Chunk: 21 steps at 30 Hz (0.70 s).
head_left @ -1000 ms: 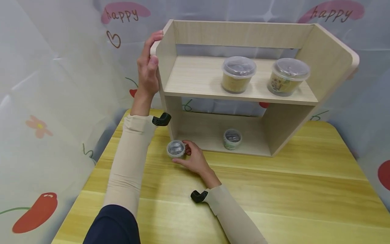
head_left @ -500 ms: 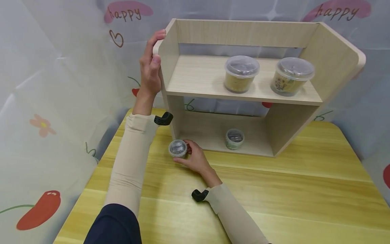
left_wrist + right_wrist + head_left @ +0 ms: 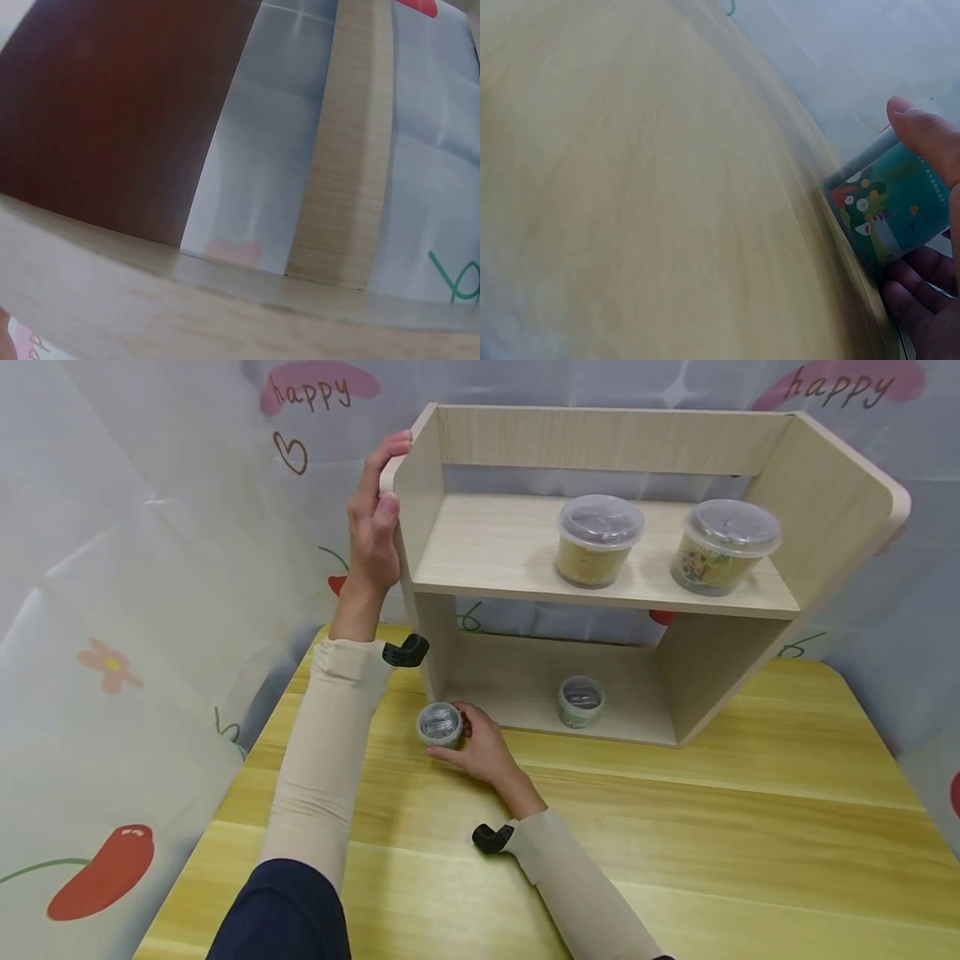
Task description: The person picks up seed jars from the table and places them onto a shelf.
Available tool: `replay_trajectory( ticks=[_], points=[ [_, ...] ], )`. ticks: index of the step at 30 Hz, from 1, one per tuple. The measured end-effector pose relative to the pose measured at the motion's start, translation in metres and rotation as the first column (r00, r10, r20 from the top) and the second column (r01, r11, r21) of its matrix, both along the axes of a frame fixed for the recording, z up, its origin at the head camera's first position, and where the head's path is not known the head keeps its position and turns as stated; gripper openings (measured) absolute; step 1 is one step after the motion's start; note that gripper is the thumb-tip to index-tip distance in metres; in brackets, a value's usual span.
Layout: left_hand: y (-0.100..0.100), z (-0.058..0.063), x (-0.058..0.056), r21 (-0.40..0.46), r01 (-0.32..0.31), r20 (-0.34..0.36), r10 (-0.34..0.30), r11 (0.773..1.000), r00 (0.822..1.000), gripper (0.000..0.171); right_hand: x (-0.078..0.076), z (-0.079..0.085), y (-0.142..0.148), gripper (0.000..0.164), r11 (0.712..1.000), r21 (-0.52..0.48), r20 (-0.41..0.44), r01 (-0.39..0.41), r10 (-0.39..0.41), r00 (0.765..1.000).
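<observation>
A small two-tier wooden shelf [image 3: 525, 587] stands on the table. My left hand [image 3: 372, 531] grips the upper front edge of its left side panel, fingers over the edge and thumb at the front. Beside the shelf's lower left corner, my right hand [image 3: 480, 747] holds a small lidded tub [image 3: 439, 725] between thumb and fingers. In the right wrist view this tub [image 3: 892, 202] shows a teal print with cartoon figures, and it is at the table surface. The left wrist view shows mostly shelf boards [image 3: 349, 142]; of the left hand, only a sliver appears at the lower left edge.
Two larger lidded tubs, one [image 3: 598, 542] near the middle and one [image 3: 724, 547] at the right, stand on the upper tier. Another small tub [image 3: 581, 702] is on the lower tier. The wooden table [image 3: 712, 827] extends in front; a printed sheet [image 3: 150, 568] hangs behind and left.
The head view has shifted slightly, so everything sits a little further right in it. Both hands keep the same hold, on the shelf and the small tub.
</observation>
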State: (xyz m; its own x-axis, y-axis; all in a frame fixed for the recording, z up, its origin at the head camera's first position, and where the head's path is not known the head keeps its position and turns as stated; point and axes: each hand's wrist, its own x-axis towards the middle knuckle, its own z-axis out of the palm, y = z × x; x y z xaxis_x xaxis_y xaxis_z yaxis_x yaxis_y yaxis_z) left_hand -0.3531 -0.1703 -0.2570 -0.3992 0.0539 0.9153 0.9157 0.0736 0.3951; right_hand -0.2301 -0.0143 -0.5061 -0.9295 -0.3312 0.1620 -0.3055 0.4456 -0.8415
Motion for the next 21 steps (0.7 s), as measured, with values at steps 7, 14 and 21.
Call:
replay_trajectory(
  ticks=[7, 14, 21],
  points=[
    [0.0005, 0.0004, -0.0005, 0.004, 0.004, -0.003, -0.004, 1.000, 1.000, 0.090, 0.0011, 0.0013, -0.0004, 0.078, 1.000, -0.022, 0.001, -0.007, 0.007, 1.000],
    [0.0017, 0.0033, 0.0008, -0.004, 0.000, -0.010, 0.000, 1.000, 1.000, 0.089, 0.0035, 0.0049, 0.0014, 0.077, 0.999, -0.036, -0.015, -0.004, 0.003, 1.000],
    [-0.0001, 0.0026, 0.0010, 0.006, -0.007, -0.009, 0.007, 1.000, 1.000, 0.086, 0.0047, 0.0072, 0.0036, 0.078, 1.000, -0.012, -0.021, 0.000, 0.000, 1.000]
  ],
)
